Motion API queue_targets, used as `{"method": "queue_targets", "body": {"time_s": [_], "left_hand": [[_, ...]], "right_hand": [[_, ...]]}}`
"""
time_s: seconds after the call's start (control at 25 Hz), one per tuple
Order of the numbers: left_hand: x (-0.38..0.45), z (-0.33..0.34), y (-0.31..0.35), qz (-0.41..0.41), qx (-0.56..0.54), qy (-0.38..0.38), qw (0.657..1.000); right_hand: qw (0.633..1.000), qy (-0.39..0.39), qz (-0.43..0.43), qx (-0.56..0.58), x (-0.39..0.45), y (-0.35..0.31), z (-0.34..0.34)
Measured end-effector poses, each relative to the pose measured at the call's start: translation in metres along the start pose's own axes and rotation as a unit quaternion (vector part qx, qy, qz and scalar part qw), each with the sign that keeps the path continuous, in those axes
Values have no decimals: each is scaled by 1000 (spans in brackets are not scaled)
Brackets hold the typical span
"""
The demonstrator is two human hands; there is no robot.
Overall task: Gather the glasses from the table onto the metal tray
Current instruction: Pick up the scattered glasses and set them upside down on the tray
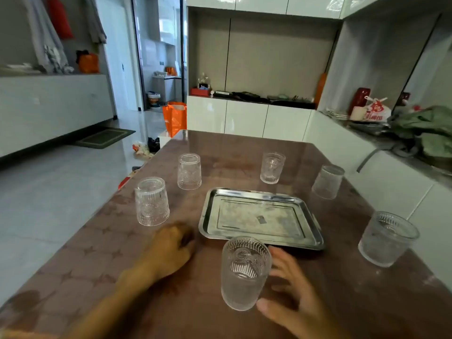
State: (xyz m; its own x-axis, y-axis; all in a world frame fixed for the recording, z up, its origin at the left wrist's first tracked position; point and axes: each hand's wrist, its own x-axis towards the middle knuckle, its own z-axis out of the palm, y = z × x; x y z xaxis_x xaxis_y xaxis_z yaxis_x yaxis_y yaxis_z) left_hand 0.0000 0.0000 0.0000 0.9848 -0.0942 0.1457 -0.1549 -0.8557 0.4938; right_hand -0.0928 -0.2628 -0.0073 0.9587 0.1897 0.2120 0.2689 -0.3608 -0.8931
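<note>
An empty metal tray (256,217) lies in the middle of the brown table (102,253). Several patterned clear glasses stand around it. The nearest glass (244,272) is upright just in front of the tray. My right hand (293,297) is spread beside it on its right, thumb by its base, fingers apart, not closed on it. My left hand (168,250) rests on the table left of the tray's near corner, fingers curled under. Two glasses (151,201) (189,171) stand upside down at the left. Others stand at the back (272,167), back right (327,182) and right (387,238).
The table's left edge drops to a tiled floor with an orange bag (175,118). A white counter (391,182) with bags and clutter runs close along the table's right side. White cabinets stand behind the far edge.
</note>
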Motion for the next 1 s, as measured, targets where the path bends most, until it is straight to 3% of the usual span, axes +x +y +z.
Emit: {"method": "queue_targets", "body": {"time_s": [0.08, 0.12, 0.24, 0.4, 0.68, 0.84, 1.0], "left_hand": [[22, 1, 7, -22, -85, 48, 995], [34, 4, 13, -21, -98, 62, 993], [56, 21, 29, -14, -66, 36, 997], [68, 39, 22, -46, 6, 28, 999], [70, 48, 14, -45, 18, 24, 999], [71, 46, 14, -41, 26, 19, 999], [70, 45, 15, -35, 16, 25, 999]], "right_hand": [[997, -52, 51, 33, 7, -2, 17], [997, -40, 48, 34, 8, -4, 26], [998, 9, 57, 21, 16, -4, 30], [996, -2, 71, -46, 36, -31, -12], [991, 88, 21, -94, 175, -82, -65], [962, 28, 1, -271, 239, -53, -29], [956, -7, -7, -295, 255, -21, 9]]}}
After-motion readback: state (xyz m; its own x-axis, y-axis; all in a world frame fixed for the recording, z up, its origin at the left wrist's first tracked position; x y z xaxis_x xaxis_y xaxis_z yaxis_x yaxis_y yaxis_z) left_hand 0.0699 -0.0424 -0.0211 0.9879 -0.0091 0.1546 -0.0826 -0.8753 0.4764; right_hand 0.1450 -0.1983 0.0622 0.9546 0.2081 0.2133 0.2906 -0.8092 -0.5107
